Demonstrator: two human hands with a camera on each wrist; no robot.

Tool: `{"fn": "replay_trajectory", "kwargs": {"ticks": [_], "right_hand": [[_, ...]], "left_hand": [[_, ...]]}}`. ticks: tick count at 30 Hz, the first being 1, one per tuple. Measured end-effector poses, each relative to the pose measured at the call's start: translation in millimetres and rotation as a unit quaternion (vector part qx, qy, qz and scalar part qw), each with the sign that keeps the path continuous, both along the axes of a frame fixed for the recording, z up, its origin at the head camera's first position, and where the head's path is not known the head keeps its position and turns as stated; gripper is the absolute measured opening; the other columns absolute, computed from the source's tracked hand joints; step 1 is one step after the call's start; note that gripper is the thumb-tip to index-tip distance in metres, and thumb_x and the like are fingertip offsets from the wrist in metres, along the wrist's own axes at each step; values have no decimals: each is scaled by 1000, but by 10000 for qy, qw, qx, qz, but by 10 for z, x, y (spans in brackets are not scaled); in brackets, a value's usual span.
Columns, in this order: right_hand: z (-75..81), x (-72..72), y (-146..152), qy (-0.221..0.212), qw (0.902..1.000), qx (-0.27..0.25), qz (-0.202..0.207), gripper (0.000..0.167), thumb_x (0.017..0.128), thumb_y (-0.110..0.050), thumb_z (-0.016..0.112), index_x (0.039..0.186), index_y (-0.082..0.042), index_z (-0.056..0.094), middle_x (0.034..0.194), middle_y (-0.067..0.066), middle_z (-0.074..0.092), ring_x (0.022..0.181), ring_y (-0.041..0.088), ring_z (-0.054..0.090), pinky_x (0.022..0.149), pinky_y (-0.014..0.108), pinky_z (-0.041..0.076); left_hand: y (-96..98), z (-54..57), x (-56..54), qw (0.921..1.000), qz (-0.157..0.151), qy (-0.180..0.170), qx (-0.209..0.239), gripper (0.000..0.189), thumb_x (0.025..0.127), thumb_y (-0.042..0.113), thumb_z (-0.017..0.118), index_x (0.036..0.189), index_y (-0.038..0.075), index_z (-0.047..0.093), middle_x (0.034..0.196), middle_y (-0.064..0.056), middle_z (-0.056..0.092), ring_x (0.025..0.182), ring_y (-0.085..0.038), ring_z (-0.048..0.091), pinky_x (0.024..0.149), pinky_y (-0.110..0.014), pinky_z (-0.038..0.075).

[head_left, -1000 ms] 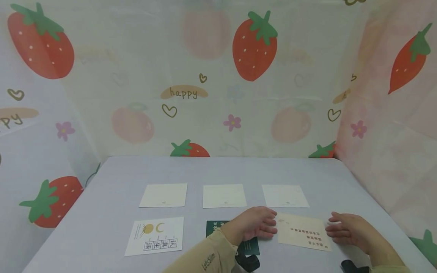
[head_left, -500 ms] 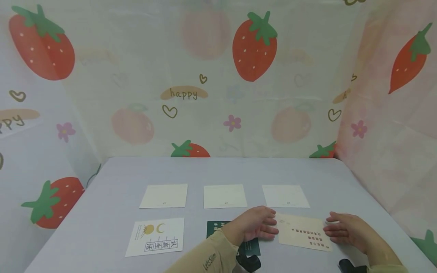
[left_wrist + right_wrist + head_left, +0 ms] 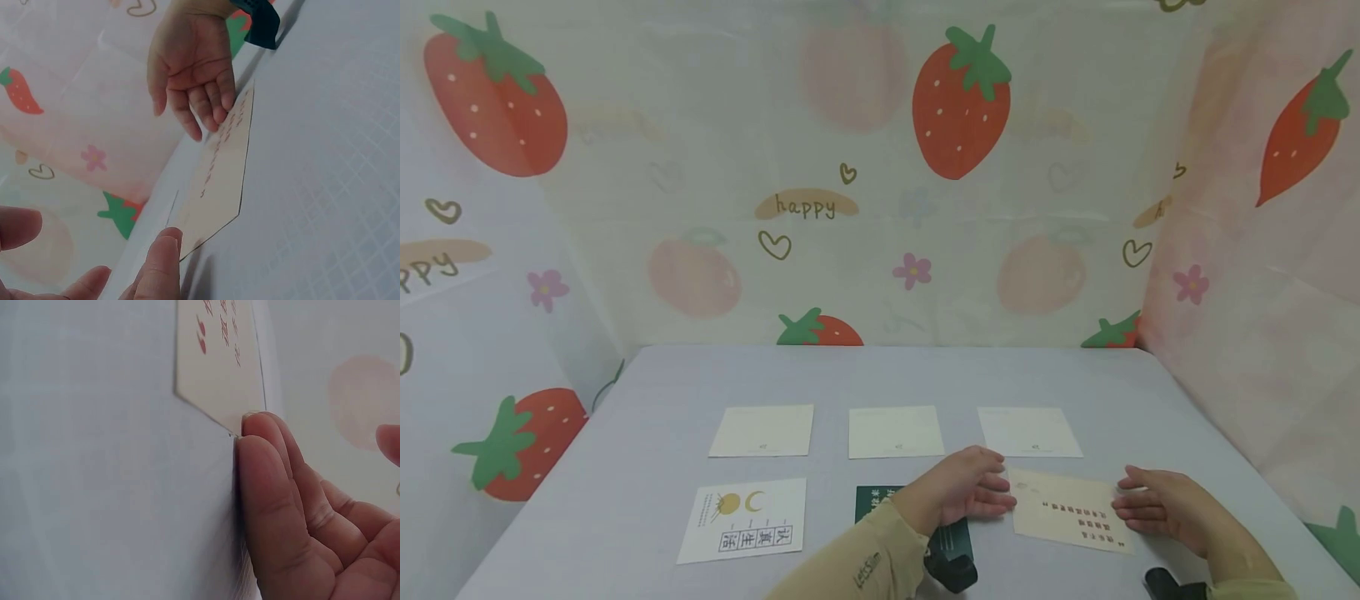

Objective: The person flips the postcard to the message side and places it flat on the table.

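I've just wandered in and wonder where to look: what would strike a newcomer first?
Probably the big red strawberry printed high on the backdrop behind the table. Next, the left hand and right hand, at opposite ends of a cream card at the right of the near row. The dark green card also stands out, partly hidden by the left sleeve.

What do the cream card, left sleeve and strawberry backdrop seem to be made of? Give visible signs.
Cream card: probably matte paper or thin cardstock, judging by its thin edge and lack of glare.
Left sleeve: likely soft, matte fabric, since it wrinkles near the cuff.
Strawberry backdrop: creases suggest a thin, dull sheet, but cloth or plastic stays unclear.
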State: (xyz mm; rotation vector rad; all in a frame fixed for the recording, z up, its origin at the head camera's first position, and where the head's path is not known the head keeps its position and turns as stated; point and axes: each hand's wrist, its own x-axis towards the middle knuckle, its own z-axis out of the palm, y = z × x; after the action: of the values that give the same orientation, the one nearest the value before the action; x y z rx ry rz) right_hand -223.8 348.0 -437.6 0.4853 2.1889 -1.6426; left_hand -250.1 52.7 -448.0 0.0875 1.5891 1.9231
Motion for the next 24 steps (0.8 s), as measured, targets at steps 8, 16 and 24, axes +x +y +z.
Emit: {"fn": "replay_trajectory", "kwargs": {"ticks": [8, 16, 24], "right_hand": [[-8, 23, 1, -116, 9999, -51, -13, 66, 96, -38, 42, 126, 19, 30, 83, 10, 67, 79, 22, 66, 74, 35, 54], [-20, 14, 11, -127, 9999, -24, 49, 66, 96, -39, 40, 126, 19, 31, 84, 10, 67, 79, 22, 66, 74, 35, 54], [17, -16, 12, -98, 9999, 13, 140, 65, 96, -39, 39, 126, 19, 30, 84, 9, 67, 79, 21, 66, 75, 35, 54]], "left_hand": [[11, -46, 6, 10000, 9, -46, -23, 39, 91, 21, 50, 126, 3, 44, 101, -19, 60, 86, -27, 65, 75, -38, 54], [64, -66, 0, 9989, 70, 288, -364, 34, 89, 18, 51, 121, 7, 48, 96, -12, 62, 81, -21, 63, 70, -33, 54], [151, -60, -29, 9987, 247, 205, -395, 36, 83, 6, 56, 118, 6, 50, 87, -11, 62, 74, -17, 62, 69, -31, 55]]}}
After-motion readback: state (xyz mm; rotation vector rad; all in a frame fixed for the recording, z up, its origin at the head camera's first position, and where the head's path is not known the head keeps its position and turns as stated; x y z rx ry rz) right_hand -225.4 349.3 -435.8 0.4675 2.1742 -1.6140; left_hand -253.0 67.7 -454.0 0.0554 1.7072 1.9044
